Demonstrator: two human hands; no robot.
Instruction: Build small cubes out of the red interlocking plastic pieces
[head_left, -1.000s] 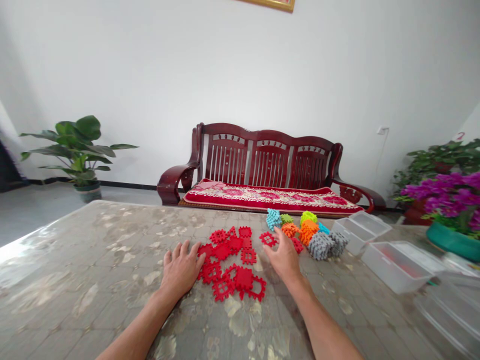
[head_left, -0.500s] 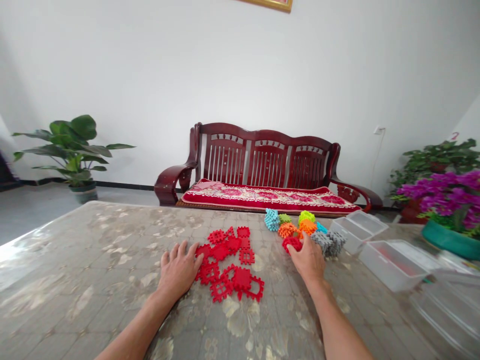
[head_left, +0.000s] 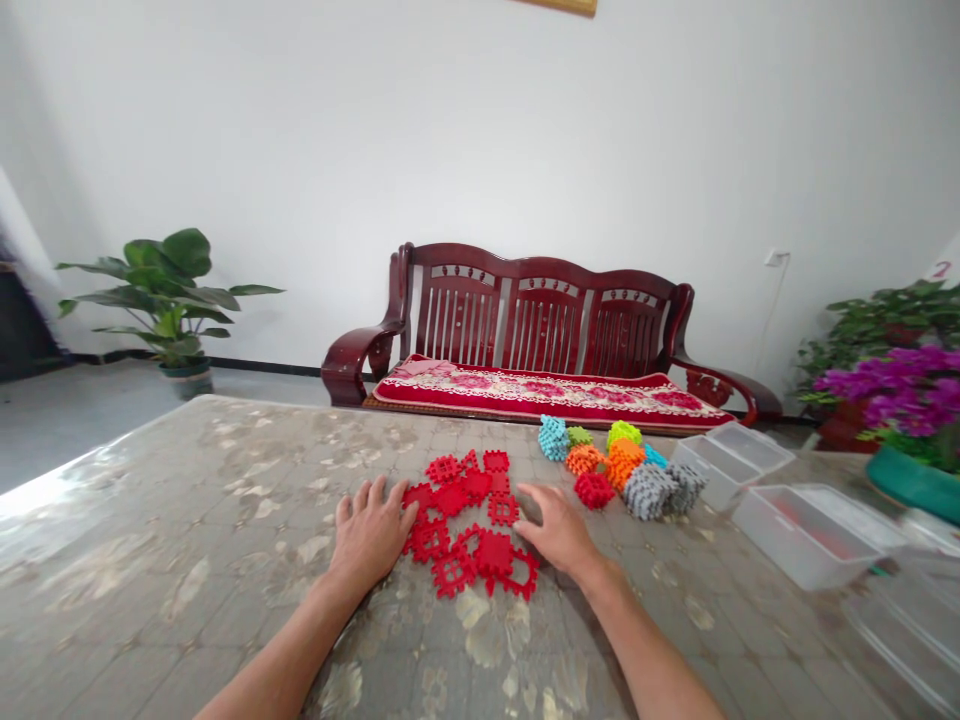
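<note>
Flat red interlocking pieces point(head_left: 451, 497) lie in a loose, partly overlapping pile on the patterned tablecloth point(head_left: 262, 560). My left hand point(head_left: 371, 532) rests at the pile's left edge, fingers apart, its thumb beside the red pieces. At the right side of the pile is my right hand point(head_left: 553, 528), its thumb and fingers spread and nothing between them. Farther right sits a small assembled red block point(head_left: 593, 490), apart from my right hand. Around it stand orange point(head_left: 625, 462), light blue point(head_left: 553, 438), lime green point(head_left: 624, 433) and grey point(head_left: 649, 491) assembled pieces.
Clear plastic boxes point(head_left: 806, 540) with lids stand at the right, one holding something red. Behind them is a teal pot point(head_left: 911, 485) with purple flowers. A dark red wooden bench point(head_left: 544, 315) stands beyond the table, and a potted plant point(head_left: 176, 300) at the far left.
My right hand has let go of the small red block and moved left to the loose red pieces. My left hand has stayed beside the pile. The view has shifted slightly.
</note>
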